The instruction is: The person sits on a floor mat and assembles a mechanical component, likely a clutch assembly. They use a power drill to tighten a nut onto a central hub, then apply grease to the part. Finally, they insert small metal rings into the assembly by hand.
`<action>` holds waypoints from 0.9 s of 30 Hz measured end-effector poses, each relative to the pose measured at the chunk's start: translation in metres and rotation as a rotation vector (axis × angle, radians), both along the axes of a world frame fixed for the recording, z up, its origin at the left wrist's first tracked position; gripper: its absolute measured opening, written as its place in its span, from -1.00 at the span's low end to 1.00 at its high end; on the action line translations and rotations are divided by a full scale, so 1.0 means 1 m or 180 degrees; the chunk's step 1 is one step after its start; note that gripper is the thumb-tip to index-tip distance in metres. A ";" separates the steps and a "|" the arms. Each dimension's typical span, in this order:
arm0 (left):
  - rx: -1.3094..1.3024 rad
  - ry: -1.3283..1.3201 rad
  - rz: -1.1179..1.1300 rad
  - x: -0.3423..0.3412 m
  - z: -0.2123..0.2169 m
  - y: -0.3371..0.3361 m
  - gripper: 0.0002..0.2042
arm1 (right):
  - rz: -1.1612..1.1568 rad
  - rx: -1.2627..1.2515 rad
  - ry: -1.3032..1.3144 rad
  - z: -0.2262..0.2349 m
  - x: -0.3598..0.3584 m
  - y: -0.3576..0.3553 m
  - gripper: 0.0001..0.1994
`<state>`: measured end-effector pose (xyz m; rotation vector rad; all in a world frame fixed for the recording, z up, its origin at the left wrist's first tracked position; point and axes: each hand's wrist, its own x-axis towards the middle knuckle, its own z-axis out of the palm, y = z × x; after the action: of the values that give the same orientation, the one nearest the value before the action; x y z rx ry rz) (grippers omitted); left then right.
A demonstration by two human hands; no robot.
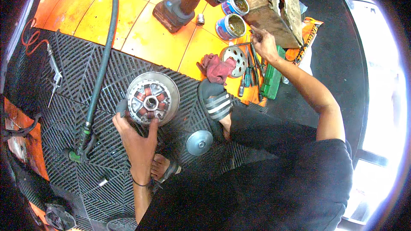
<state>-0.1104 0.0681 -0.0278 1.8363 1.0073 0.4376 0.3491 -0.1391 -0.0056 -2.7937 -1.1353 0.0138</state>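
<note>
My left hand (141, 145) is closed on the rim of a round metal scooter variator (170, 89), held above the black mat. Its open face shows copper-coloured rollers around a central bore. A small grey piece (121, 108) sits by the fingers at its left edge; its kind is unclear. Out to the far right, my right hand (264, 46) has its fingers bent together beside an open tin of grease (236, 25). Whatever those fingers pinch, if anything, is hidden. A second open tin (239, 5) stands just behind the first.
A cordless impact wrench (173, 13) stands on orange tiles near a socket (200, 19). Beyond my right hand is a worn box (274, 8). A red rag (217, 68), perforated disc (239, 57), screwdrivers (247, 77) and green case (273, 75) lie nearby. A metal disc (199, 142) rests between my feet.
</note>
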 end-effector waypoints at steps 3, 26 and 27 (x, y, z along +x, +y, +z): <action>0.0068 -0.0044 0.0007 0.002 -0.003 -0.002 -0.26 | 0.0253 -0.0088 0.0105 -0.001 -0.013 0.007 -0.56; -0.0008 -0.0024 -0.0026 0.009 0.000 0.000 -0.26 | -0.0831 0.1257 0.2064 -0.019 -0.008 0.019 -0.84; -0.0022 -0.0050 -0.0010 0.009 0.000 0.000 -0.26 | -0.0821 0.1242 0.2112 -0.018 -0.010 0.020 -0.83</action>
<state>-0.1017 0.0679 -0.0275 1.8254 0.9940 0.4454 0.3393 -0.1190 -0.0236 -2.2821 -0.5422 0.5771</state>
